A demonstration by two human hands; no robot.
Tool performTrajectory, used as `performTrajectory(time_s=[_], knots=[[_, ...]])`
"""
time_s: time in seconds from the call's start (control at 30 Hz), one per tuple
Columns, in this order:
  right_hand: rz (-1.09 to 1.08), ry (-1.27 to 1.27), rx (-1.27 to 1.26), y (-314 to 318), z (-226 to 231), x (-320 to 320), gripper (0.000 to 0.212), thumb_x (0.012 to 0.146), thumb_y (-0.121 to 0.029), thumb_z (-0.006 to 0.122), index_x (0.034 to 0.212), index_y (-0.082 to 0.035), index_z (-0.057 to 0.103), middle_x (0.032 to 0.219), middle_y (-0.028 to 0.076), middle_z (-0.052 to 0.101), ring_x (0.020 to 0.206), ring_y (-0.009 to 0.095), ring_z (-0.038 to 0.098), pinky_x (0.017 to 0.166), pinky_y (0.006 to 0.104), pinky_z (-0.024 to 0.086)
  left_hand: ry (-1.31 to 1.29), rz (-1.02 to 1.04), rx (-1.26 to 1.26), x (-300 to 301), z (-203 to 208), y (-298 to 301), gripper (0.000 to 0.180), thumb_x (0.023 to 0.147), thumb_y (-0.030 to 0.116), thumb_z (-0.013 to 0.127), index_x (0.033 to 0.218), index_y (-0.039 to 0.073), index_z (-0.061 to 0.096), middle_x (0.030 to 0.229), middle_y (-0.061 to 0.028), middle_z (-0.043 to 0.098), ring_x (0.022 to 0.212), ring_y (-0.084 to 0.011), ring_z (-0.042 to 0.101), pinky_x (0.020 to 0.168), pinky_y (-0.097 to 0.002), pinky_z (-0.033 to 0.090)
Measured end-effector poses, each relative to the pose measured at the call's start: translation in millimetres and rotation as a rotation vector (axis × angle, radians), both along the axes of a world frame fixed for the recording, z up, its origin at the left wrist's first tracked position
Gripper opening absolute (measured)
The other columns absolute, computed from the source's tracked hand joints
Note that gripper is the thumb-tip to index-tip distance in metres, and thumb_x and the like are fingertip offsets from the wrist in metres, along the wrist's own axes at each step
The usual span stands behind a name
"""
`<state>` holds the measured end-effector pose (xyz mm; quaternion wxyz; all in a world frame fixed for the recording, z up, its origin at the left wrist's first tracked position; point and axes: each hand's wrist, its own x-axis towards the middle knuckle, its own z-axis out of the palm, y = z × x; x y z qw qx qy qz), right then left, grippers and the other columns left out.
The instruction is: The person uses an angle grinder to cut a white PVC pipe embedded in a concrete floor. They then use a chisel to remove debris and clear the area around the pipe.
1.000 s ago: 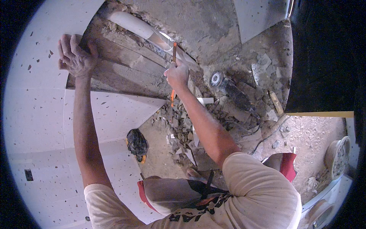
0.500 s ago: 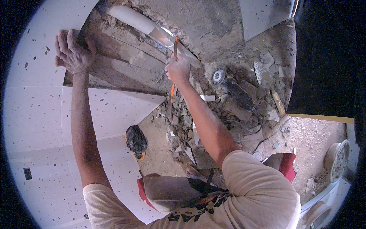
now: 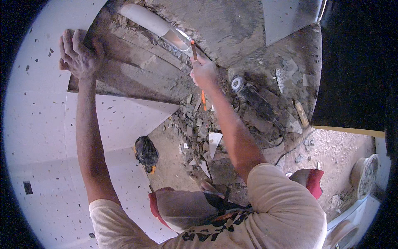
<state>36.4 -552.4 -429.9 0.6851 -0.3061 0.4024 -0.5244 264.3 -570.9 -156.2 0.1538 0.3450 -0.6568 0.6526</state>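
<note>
Terrazzo-look panels (image 3: 37,124) run down the left side, smooth and white with dark chips, and a small black rectangle (image 3: 27,187) sits in them. Left hand (image 3: 81,56) is laid over their far edge, fingers spread and not wrapped around anything. Just right of the near panels there's a black, crumpled bundle (image 3: 146,153) with a yellow bit, on dusty bare floor (image 3: 168,166). Far side, a smooth white round pipe (image 3: 145,20) lies in rough dirt, its side cut open toward the right. Rubble (image 3: 195,133), all jagged grey chunks, fills the middle. Right hand (image 3: 204,72) has a closed grip on a slim orange-and-brown stick-like tool (image 3: 203,101), far tip right by the pipe's opening. Further right: a dusty angle grinder (image 3: 259,101) with a round disc, a worn wooden handle (image 3: 301,113), a big flat black surface (image 3: 352,70) and, nearer, a crusty pale bucket (image 3: 365,176).
</note>
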Motion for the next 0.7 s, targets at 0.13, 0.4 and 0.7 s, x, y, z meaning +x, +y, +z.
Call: performTrajectory(time_s=[0.13, 0.4, 0.7], knots=[[0.074, 0.029, 0.023, -8, -2, -16, 0.031, 0.097, -0.021, 0.053, 0.122, -0.007, 0.065, 0.056, 0.002, 0.052, 0.039, 0.010, 0.045, 0.036, 0.0278, 0.034, 0.002, -0.069, -0.018, -3, -2, -10, 0.055, 0.086, 0.037, 0.065, 0.131, 0.009, 0.049, 0.136, -0.0174, 0.048, 0.129, -0.0360, 0.042, 0.107, -0.0459, 0.030], [0.095, -0.024, 0.001, -12, -15, -18, 0.030, 0.096, -0.019, 0.053, 0.120, -0.006, 0.066, 0.057, 0.000, 0.051, 0.039, 0.009, 0.042, 0.036, 0.0268, 0.034, -0.007, -0.053, -0.021, 2, 0, -10, 0.057, 0.085, 0.038, 0.064, 0.132, 0.009, 0.048, 0.136, -0.0165, 0.049, 0.128, -0.0363, 0.042, 0.107, -0.0447, 0.030], [0.143, 0.061, -0.058, -10, -13, -24, 0.032, 0.096, -0.024, 0.053, 0.119, -0.006, 0.066, 0.061, -0.005, 0.049, 0.044, 0.006, 0.041, 0.039, 0.0246, 0.035, 0.044, -0.080, -0.040, 7, -4, -11, 0.054, 0.084, 0.039, 0.065, 0.129, 0.012, 0.053, 0.137, -0.0103, 0.052, 0.127, -0.0336, 0.045, 0.106, -0.0445, 0.030]])
